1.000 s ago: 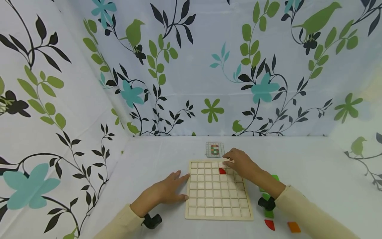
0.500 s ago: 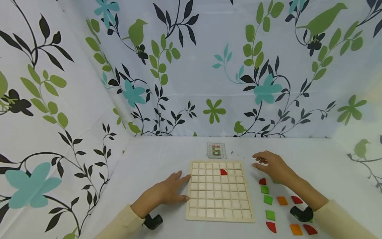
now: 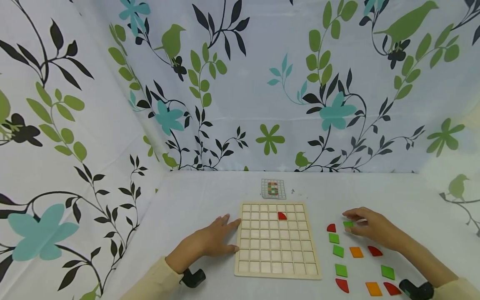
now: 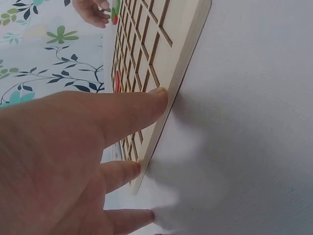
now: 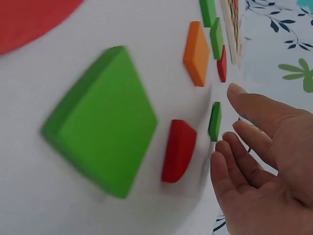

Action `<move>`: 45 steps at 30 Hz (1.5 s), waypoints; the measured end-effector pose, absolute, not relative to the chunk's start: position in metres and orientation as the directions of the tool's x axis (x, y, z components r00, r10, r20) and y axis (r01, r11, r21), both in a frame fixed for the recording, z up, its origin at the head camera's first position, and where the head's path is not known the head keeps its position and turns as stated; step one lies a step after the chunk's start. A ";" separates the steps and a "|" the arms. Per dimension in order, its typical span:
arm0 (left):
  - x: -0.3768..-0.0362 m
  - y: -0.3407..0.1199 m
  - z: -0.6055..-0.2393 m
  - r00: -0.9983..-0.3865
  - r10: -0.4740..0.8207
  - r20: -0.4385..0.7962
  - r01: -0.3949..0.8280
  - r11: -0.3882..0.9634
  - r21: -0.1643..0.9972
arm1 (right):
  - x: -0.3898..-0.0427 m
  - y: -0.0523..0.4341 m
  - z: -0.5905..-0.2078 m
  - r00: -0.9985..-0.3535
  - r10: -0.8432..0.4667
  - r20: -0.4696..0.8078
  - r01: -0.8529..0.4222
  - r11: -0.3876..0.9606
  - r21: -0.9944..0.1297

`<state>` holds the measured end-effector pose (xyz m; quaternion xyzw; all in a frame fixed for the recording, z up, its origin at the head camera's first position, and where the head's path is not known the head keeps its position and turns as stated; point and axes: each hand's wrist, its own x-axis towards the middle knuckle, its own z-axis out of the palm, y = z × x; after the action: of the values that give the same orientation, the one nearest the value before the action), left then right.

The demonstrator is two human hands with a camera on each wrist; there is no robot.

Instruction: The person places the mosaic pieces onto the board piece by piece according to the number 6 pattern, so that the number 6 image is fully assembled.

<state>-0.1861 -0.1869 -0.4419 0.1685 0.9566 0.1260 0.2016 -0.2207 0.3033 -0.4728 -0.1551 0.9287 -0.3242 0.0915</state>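
A pale wooden grid board (image 3: 277,275) lies on the white-covered table, with one red quarter-round tile (image 3: 282,216) in a cell near its top. My left hand (image 3: 208,241) has its fingers spread at the board's left edge; in the left wrist view the thumb (image 4: 132,110) touches the rim. Over at the right, my right hand (image 3: 378,228) is held around a green square tile (image 3: 348,224), thumb and fingers apart on either side of it. The right wrist view shows that green tile (image 5: 215,121) just beyond the fingertips, with a gap between them.
Behind the board lies a small gridded card (image 3: 273,189) with a coloured figure. Loose tiles are spread right of the board: several green squares (image 3: 388,272), orange squares (image 3: 356,252) and red quarter-rounds (image 3: 375,251). A patterned cloth (image 3: 232,104) hangs behind.
My right hand has moved from the board's upper right, out to the right and down to a green tile, uncovering the loose tiles. The left hand stays at the board's edge.
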 end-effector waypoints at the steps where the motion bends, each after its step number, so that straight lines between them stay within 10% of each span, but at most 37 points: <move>1: -0.186 -0.187 -0.442 -0.862 0.375 -0.342 0.273 0.911 0.310 | -0.220 0.304 -0.474 -0.935 -0.345 -0.077 -0.222 0.743 -0.632; 45: -0.188 -0.189 -0.446 -0.866 0.365 -0.342 0.264 0.914 0.307 | -0.239 0.273 -0.468 -0.924 -0.357 0.134 -0.364 0.720 -0.591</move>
<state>-0.1880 -0.1886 -0.4456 0.1642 0.9577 0.1258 0.2002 -0.2393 0.2733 -0.4681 -0.1943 0.9274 -0.3196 -0.0054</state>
